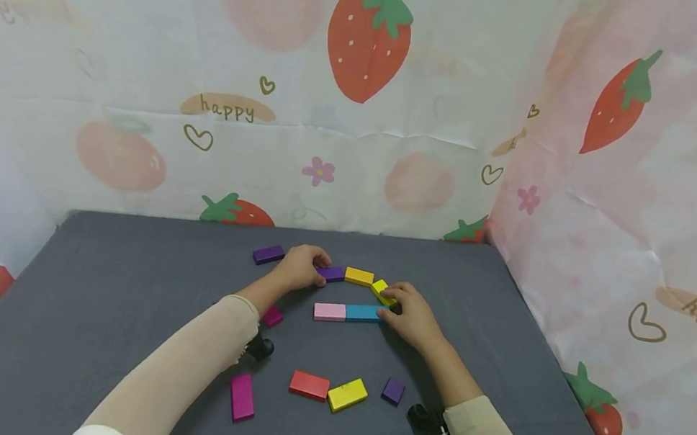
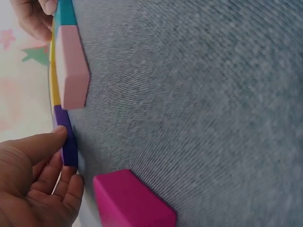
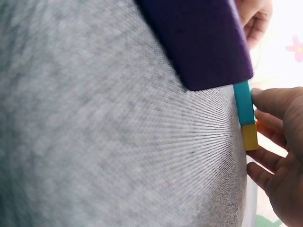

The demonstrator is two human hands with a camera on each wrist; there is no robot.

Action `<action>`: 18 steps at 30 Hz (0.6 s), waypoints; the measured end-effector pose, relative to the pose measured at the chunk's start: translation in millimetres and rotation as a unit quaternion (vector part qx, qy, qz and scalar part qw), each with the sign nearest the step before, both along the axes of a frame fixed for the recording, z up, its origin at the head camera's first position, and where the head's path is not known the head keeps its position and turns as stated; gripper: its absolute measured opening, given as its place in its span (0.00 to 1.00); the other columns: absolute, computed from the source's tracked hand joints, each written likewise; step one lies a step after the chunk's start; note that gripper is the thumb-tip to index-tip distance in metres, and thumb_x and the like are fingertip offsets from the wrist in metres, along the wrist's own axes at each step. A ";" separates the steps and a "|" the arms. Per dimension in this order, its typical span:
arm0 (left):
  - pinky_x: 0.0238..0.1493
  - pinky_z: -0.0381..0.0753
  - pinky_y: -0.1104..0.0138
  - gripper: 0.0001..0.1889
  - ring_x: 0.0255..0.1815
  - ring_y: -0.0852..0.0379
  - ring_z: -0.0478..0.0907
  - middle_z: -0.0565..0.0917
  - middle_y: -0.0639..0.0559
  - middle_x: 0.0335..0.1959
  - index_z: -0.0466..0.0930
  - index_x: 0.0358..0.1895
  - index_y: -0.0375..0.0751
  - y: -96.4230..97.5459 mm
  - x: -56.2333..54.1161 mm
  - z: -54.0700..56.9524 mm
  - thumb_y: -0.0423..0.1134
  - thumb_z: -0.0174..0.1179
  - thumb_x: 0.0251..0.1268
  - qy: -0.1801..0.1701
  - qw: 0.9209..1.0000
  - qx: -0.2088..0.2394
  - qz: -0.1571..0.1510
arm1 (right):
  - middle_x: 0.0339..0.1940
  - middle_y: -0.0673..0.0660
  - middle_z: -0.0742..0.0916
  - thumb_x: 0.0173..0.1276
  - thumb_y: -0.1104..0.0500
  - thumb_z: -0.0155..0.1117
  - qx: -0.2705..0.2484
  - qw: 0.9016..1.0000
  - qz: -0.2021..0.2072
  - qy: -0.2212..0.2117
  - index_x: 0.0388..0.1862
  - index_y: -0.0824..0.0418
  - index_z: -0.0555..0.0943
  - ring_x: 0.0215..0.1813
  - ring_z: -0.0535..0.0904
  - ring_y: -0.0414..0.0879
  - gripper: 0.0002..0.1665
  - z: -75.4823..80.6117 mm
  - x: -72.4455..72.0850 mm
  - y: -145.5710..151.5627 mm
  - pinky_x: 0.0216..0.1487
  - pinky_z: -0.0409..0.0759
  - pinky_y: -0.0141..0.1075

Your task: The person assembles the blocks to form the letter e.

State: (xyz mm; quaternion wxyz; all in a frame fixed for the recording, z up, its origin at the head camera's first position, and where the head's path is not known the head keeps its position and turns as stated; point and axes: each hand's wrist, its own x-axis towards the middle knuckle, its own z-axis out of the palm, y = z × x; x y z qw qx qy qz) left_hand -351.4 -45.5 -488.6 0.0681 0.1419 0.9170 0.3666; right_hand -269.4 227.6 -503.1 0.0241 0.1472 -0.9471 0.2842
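Note:
My left hand [image 1: 303, 268] is at the left end of a curved row of blocks. Its thumb lies on the front face of a purple block [image 1: 333, 274], with the fingers curled behind and at its end. Right of that block come a flat yellow block [image 1: 359, 276] and a slanted yellow block [image 1: 381, 288]. My right hand [image 1: 410, 313] has its fingers around the slanted yellow block, with the thumb close to the right end of a blue block [image 1: 363, 313]. A pink block [image 1: 329, 312] adjoins the blue one, in front of the curved row.
Another purple block [image 1: 268, 255] lies left of my left hand. A magenta block [image 2: 132, 198] sits near the left wrist, partly hidden in the head view. Nearer me are another magenta block [image 1: 242, 398], a red block [image 1: 309, 385], a yellow block [image 1: 347, 395] and a small purple block [image 1: 393, 391].

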 end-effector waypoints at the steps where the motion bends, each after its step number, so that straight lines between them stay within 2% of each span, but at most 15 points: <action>1: 0.65 0.76 0.55 0.20 0.58 0.49 0.80 0.86 0.46 0.53 0.84 0.55 0.39 -1.5 0.5 1.5 0.32 0.73 0.59 0.000 1.000 0.001 -0.002 | 0.65 0.60 0.80 0.70 0.55 0.72 0.000 1.000 0.000 0.000 0.63 0.62 0.82 0.66 0.77 0.58 0.25 0.1 0.0 -0.1 0.67 0.75 0.53; 5: 0.64 0.77 0.54 0.21 0.60 0.47 0.81 0.86 0.45 0.55 0.83 0.57 0.38 -10.9 2.8 11.4 0.32 0.72 0.61 0.000 1.000 0.009 -0.007 | 0.65 0.60 0.80 0.70 0.55 0.72 0.000 1.000 -0.001 -0.003 0.63 0.62 0.82 0.66 0.77 0.58 0.25 0.5 0.5 -0.6 0.67 0.74 0.53; 10: 0.64 0.77 0.52 0.21 0.61 0.44 0.79 0.84 0.42 0.57 0.82 0.59 0.37 -30.6 0.0 25.1 0.34 0.71 0.63 0.011 1.000 0.011 -0.006 | 0.65 0.59 0.80 0.70 0.55 0.72 0.001 1.000 -0.007 -0.009 0.63 0.62 0.82 0.67 0.76 0.57 0.25 0.9 0.9 -1.5 0.68 0.74 0.53; 18: 0.66 0.75 0.50 0.23 0.63 0.42 0.78 0.84 0.40 0.58 0.81 0.60 0.35 -67.7 -6.1 40.0 0.37 0.71 0.63 0.025 0.999 0.018 0.014 | 0.65 0.59 0.80 0.70 0.55 0.72 0.003 1.000 -0.008 -0.010 0.63 0.62 0.82 0.66 0.77 0.57 0.25 2.4 1.2 -2.9 0.67 0.75 0.53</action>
